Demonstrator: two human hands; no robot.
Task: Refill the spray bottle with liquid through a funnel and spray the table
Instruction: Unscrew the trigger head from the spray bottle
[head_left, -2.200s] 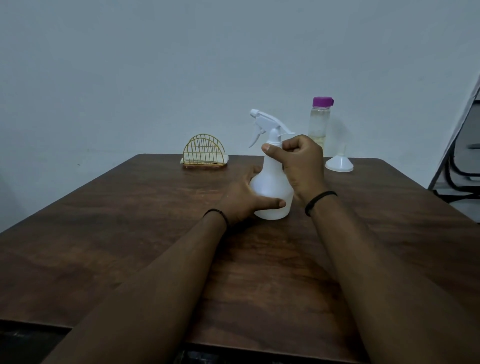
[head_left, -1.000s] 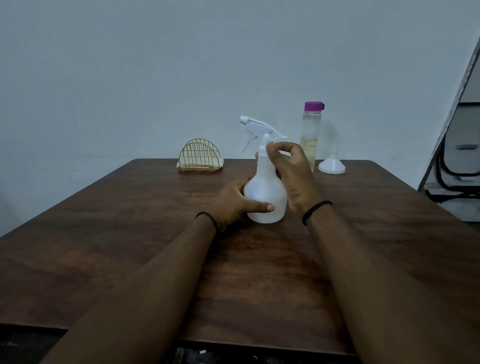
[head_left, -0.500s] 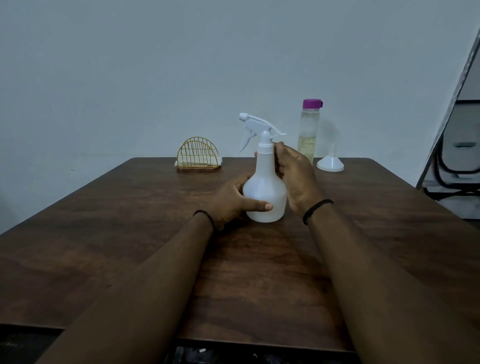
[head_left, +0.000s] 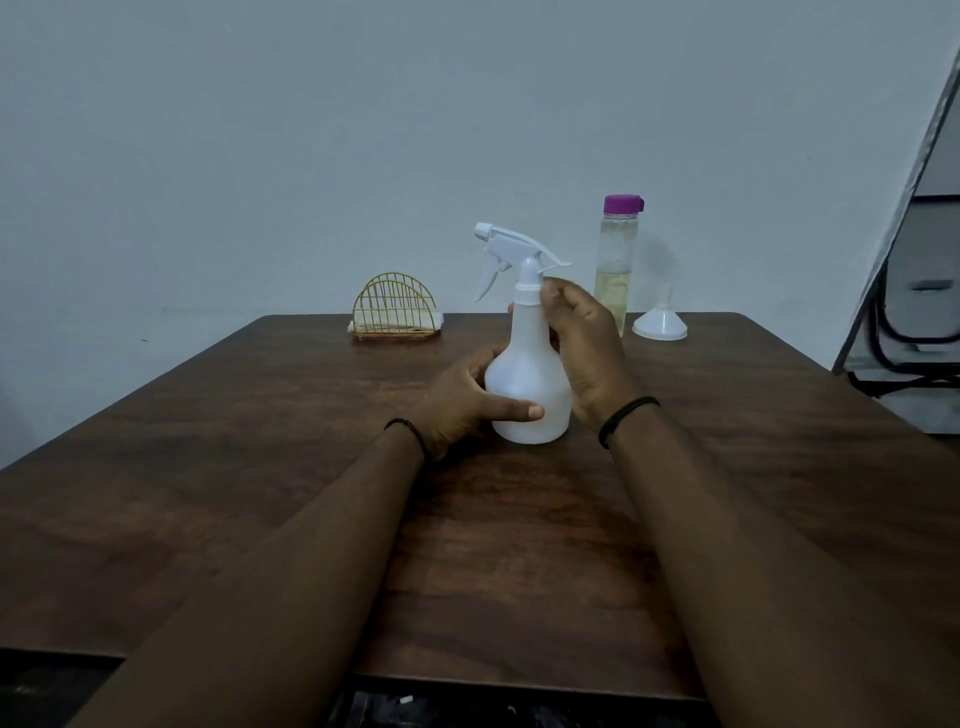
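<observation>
Centrally on the wooden surface (head_left: 260, 467) stands the spray bottle (head_left: 527, 384). Left hand (head_left: 465, 402) grips its base; right hand (head_left: 582, 338) fingers pinch the collar (unscrewing, apparently). Next: lift the sprayer off, fetch the funnel (head_left: 660, 325).

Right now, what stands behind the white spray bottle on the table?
Behind the spray bottle stands a clear bottle with a purple cap, partly filled with yellowish liquid. Its base is covered by the right hand. An upturned white funnel stands beside it.
</observation>
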